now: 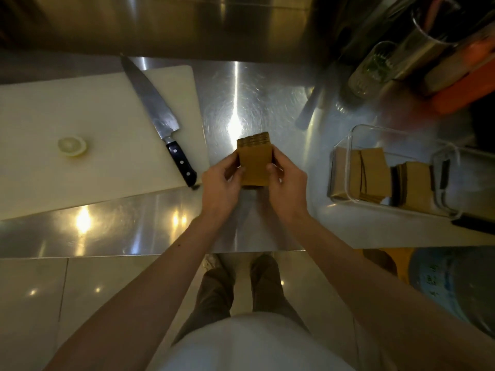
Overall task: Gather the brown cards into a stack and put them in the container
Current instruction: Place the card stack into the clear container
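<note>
**Holding a stack of brown cards above the middle of the bench**

Gripped between 2 hands, a stack of brown cards [254,163] is held upright over the middle of the steel bench [241,97], nearer its front edge than its back. The left hand [221,183] is clamped on the stack's left side, its thumb laid on the near face. The right hand [286,180] is clamped on the right side, its thumb pressed to the same face. The top edges of the cards are seen fanned and uneven, so the stack is not yet squared.

A clear container [348,167] is set toward the right edge of the bench, well apart from the hands. More brown cards [375,175] are leaned inside it in loose groups, tilted rather than flat. Whether a lid is resting at its right end cannot be told.

A white cutting board [80,108] is laid at the left edge of the bench. A large knife [158,113] with a dark riveted handle is placed along the board's right side, its tip pointed at the back edge. A pale round slice [72,146] is left on the board, well apart from the knife.

At the back right corner, blurred jars and an orange item [460,95] are crowded together; their details cannot be made out.
</note>
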